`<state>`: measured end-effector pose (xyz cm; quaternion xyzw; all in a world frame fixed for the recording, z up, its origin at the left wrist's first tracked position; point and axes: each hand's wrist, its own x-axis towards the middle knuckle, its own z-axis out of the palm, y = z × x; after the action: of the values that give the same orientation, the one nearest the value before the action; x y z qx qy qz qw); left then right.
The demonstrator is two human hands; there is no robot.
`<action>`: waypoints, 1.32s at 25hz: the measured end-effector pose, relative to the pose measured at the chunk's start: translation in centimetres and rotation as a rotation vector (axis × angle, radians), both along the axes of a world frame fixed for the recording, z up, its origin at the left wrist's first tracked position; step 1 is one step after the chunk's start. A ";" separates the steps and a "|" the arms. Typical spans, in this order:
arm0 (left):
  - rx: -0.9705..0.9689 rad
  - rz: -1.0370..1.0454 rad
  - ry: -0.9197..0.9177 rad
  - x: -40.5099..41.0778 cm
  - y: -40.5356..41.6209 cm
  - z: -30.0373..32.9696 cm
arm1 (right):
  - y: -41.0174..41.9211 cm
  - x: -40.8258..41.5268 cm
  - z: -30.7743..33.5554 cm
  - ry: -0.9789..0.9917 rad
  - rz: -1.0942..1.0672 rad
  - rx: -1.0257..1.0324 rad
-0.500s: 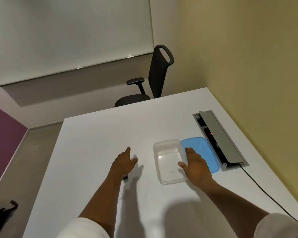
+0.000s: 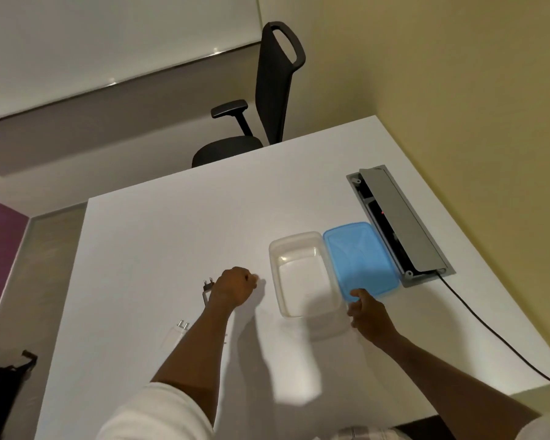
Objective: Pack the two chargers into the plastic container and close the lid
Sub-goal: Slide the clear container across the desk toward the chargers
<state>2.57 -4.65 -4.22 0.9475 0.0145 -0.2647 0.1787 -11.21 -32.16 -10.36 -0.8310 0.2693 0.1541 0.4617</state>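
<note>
An empty clear plastic container (image 2: pixel 302 274) stands open on the white table, with its blue lid (image 2: pixel 359 258) lying flat against its right side. My left hand (image 2: pixel 234 289) is curled left of the container over a charger (image 2: pixel 207 285); only the charger's dark prongs stick out past my knuckles. A second, white charger (image 2: pixel 176 332) lies nearer to me, partly hidden by my left forearm. My right hand (image 2: pixel 367 312) hovers at the container's near right corner, fingers loosely apart, fingertips at the lid's near edge.
A grey cable box (image 2: pixel 400 223) with a raised flap is set into the table right of the lid, and a black cord (image 2: pixel 489 331) runs from it off the right edge. A black office chair (image 2: pixel 267 100) stands behind the table's far edge. A dark bag (image 2: pixel 4 385) sits on the floor at left.
My left hand went from spread open to curled over the charger. My right hand drew back from on top of the lid to its near edge. Both chargers' prongs now show.
</note>
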 end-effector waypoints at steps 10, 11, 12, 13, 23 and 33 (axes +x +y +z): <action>-0.124 -0.054 -0.068 4.7 -4.8 -2.3 | 0.4 -0.5 -1.8 0.044 -0.356 0.413; -0.120 -0.083 -0.065 5.1 -5.2 -2.6 | 0.5 -0.4 -1.8 0.031 -0.365 0.422; -0.111 -0.117 -0.071 5.4 -5.6 -2.8 | 0.6 -0.4 -1.8 0.023 -0.376 0.432; -0.098 -0.154 -0.081 5.7 -6.0 -3.1 | 0.7 -0.3 -1.8 0.019 -0.389 0.440; -0.151 -0.100 -0.089 6.0 -6.8 -4.6 | 1.9 0.5 -1.3 -0.025 -0.392 0.393; -0.218 0.204 -0.218 -0.6 -1.9 -4.2 | 2.5 0.2 -0.6 -0.073 -0.200 0.229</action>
<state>1.95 -6.53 -8.43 0.9393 0.0621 -0.1411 0.3065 -10.99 -29.67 -10.93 -0.7471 0.3144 0.1066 0.5759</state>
